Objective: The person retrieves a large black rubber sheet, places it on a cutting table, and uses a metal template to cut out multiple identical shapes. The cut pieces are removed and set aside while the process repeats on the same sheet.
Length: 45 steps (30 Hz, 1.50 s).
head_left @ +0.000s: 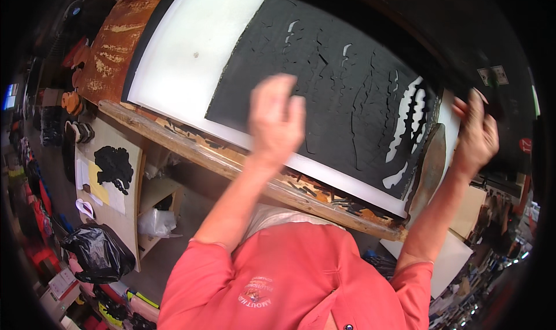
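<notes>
A black sheet [330, 107] lies on a white board [179, 52]. Many thin wavy cut lines run across it, and through the gaps near its right end the white board shows. Over the sheet's left part is my left hand [277, 121], blurred by motion, thumb apart from the fingers and nothing visible in it. Beyond the right end of the sheet, my right hand [478, 139] is raised with its fingers bent together against a dark background; what they grip, if anything, cannot be made out.
A worn wooden rail [191, 147] borders the near edge, with black scraps [313, 188] behind it. Dark machinery [370, 11] overhangs the far side. At left stand a side table with a black cut-out pile [113, 165] and a black plastic bag [101, 252].
</notes>
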Tool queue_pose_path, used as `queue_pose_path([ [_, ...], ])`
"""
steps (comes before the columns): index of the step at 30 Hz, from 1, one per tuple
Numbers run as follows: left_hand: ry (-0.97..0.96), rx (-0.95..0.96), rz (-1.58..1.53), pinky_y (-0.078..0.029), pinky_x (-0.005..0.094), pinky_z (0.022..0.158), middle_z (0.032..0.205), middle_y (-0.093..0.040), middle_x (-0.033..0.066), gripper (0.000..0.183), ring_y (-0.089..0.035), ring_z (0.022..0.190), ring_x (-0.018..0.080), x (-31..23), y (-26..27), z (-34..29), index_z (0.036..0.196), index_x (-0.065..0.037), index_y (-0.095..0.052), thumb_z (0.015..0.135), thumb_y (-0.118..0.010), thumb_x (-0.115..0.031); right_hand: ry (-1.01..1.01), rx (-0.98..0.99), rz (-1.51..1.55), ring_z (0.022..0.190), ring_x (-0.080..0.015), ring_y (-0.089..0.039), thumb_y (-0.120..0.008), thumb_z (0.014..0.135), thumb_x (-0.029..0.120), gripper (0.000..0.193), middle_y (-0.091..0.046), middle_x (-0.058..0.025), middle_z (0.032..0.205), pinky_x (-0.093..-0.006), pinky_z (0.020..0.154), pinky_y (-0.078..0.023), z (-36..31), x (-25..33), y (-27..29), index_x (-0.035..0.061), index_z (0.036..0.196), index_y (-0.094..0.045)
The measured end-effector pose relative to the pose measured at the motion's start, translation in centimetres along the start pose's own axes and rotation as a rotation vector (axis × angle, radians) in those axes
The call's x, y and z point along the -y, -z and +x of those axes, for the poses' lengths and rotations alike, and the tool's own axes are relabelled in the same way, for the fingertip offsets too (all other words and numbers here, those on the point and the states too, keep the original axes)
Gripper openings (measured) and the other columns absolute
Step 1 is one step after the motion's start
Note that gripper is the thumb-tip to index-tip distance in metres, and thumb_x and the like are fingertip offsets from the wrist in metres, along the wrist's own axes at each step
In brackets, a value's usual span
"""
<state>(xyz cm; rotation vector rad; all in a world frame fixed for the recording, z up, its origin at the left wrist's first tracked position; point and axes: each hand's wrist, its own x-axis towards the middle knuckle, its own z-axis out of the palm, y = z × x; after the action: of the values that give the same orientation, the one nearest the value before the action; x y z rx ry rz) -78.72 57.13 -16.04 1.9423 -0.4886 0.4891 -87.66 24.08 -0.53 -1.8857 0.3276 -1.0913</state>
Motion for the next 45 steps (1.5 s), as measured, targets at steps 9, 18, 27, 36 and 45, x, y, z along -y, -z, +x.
queue_pose_path([
  [9, 0.488, 0.163, 0.062, -0.059, 0.0437, 0.096, 0.132, -0.072, 0.0251, 0.049, -0.073, 0.109, 0.0327, 5.3, 11.8, 1.8, 0.142, 0.01, -0.064, 0.101, -0.074, -0.015, 0.216, 0.089, 0.175, 0.083, -0.02, -0.081, -0.078, 0.103, 0.01, 0.015, -0.081, -0.0148, 0.093, -0.0303, 0.076, -0.069, -0.7, 3.7, -18.5, -0.0052, 0.102, -0.076],
  [18, 0.882, 0.418, -0.431, -0.059, 0.0284, 0.086, 0.115, -0.079, 0.0121, 0.04, -0.074, 0.098, 0.0128, 6.7, 12.8, 2.8, 0.136, 0.007, -0.069, 0.106, -0.072, -0.019, 0.593, 0.632, -0.204, 0.09, -0.0284, -0.075, -0.079, 0.08, -0.01, 0.035, -0.076, -0.0133, 0.103, -0.0345, 0.08, -0.062, -12.7, 0.6, -23.3, 0.0037, 0.112, -0.076],
  [27, 1.03, 0.296, -1.092, -0.06, 0.0318, 0.094, 0.122, -0.077, 0.01, 0.029, -0.073, 0.106, 0.0149, 7.4, 11.1, 1.8, 0.135, 0.005, -0.068, 0.11, -0.063, -0.008, 0.473, 0.727, -0.3, 0.093, -0.0321, -0.074, -0.085, 0.08, -0.005, 0.031, -0.075, -0.0145, 0.105, -0.039, 0.078, -0.062, -16.4, 0.7, -23.7, 0.0009, 0.109, -0.075],
  [36, 0.914, 0.329, -0.885, -0.056, 0.0284, 0.096, 0.124, -0.075, 0.0081, 0.031, -0.069, 0.109, 0.0115, 6.4, 10.7, 1.9, 0.137, 0.005, -0.067, 0.11, -0.062, -0.009, 0.235, 0.979, -0.376, 0.093, -0.0358, -0.077, -0.09, 0.089, 0.032, 0.05, -0.074, -0.019, 0.112, -0.0411, 0.078, -0.063, -14.7, 4.6, -22.9, -0.0043, 0.122, -0.077],
  [45, 0.927, 0.315, -1.154, -0.057, 0.0287, 0.098, 0.126, -0.074, 0.0068, 0.032, -0.069, 0.11, 0.0116, 6.4, 10.6, 1.7, 0.14, 0.003, -0.066, 0.111, -0.061, -0.011, 0.155, 1.06, -0.414, 0.09, -0.0334, -0.078, -0.087, 0.092, 0.029, 0.043, -0.076, -0.02, 0.107, -0.0385, 0.078, -0.062, -12.8, 5.7, -24.0, -0.008, 0.112, -0.078],
])
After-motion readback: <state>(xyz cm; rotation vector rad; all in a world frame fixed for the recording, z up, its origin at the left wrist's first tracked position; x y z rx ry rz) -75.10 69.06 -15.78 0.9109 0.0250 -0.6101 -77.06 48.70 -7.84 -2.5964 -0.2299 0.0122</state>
